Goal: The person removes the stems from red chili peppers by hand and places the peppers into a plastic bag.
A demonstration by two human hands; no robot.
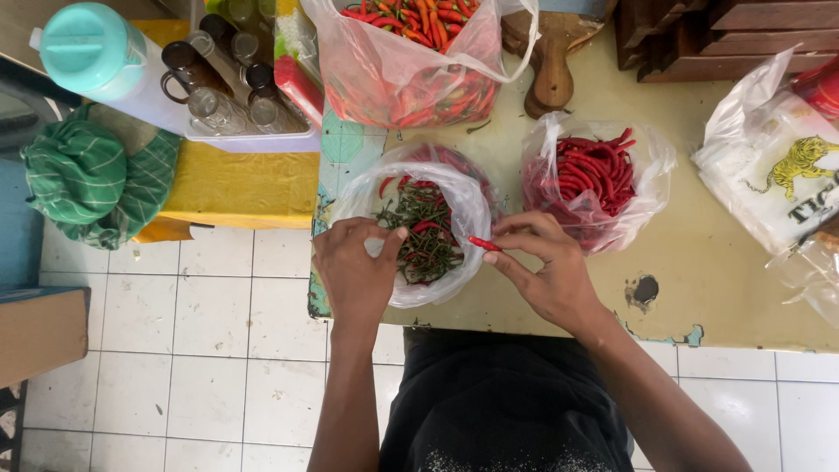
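On the pale tabletop [699,262] stand a big bag of red chillies [411,61], a smaller bag of red chillies [594,179] and a clear bag of green stems [424,232], whose rim the left hand [354,271] pinches while the right hand [546,262] pinches one small red chilli [483,243] in its grip just beside that bag.

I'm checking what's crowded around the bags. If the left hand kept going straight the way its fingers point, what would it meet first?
The left hand points up and right, over the rim of the clear bag of green stems. It would likely meet the stems first, though depth is hard to judge.
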